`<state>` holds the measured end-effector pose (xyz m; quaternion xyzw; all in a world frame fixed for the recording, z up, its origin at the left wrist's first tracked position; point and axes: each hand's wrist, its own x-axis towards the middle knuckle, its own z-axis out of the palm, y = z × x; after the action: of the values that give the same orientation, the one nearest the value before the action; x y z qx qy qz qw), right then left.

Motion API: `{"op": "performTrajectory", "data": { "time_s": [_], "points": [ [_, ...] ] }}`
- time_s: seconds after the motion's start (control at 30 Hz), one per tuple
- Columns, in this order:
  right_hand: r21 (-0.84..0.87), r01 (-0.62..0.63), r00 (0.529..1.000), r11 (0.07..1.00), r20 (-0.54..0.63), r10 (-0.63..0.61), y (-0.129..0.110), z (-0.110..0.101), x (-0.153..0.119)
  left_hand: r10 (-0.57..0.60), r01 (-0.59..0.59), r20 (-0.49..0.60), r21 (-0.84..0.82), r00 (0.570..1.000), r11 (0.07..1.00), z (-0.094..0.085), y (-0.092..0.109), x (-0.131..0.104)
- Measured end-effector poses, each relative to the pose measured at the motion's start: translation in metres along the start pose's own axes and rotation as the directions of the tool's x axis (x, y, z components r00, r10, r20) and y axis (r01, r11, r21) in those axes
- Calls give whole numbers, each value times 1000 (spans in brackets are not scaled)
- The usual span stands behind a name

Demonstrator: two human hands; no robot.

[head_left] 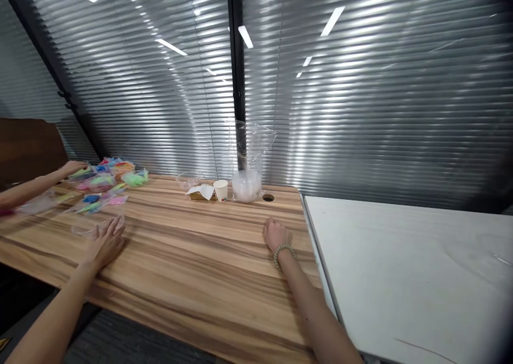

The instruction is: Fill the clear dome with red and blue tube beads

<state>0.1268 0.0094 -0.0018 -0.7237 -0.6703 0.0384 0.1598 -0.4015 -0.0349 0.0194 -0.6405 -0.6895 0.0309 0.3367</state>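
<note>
in the head view, my left hand (107,242), at eight o'clock, lies loosely spread on a clear bag (83,229), not yet lifted; my right hand (276,235), at five, is curled, seemingly empty. colourful packets (100,181) lie heaped at nine.

No lettering can be read — the small mark (223,198) on the white cup (220,189) is too tiny

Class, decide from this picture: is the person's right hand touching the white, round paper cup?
Apart. The head view shows bare striped-brown wooden tabletop between the right hand and the white, round paper cup.
</note>
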Motion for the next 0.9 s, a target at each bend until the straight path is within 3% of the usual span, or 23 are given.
{"op": "performTrajectory", "data": {
  "time_s": [0.13,0.27,0.33,0.4,0.47,0.57,0.67,0.77,0.9],
  "points": [
    [18,17,1000,1000,-2,-17,0,2,2,0,2,15,-94,1000,996,9,-23,-2],
    [28,15,1000,999,-2,-15,0,6,5,-173,177,39,-146,984,973,14,-38,0],
    [35,13,1000,999,-2,-13,0,7,6,-191,193,29,-161,981,968,11,-33,6],
    [43,13,1000,999,-3,-12,0,8,6,-136,137,20,-174,991,975,3,-14,15],
    [49,13,1000,999,0,-13,0,8,6,-44,44,1,-216,999,975,-11,18,26],
    [57,16,1000,998,3,-16,-1,7,5,111,-128,-73,-299,991,946,-39,86,41],
    [62,20,1000,998,7,-20,-1,6,4,260,-250,-49,-491,964,834,-75,165,53],
    [54,21,1000,998,13,-22,1,3,2,403,-385,-120,-620,907,683,-110,241,59],
    [31,60,998,998,-18,-59,3,1,-1,356,-366,-173,-713,918,598,-136,312,57]
  ]
}}
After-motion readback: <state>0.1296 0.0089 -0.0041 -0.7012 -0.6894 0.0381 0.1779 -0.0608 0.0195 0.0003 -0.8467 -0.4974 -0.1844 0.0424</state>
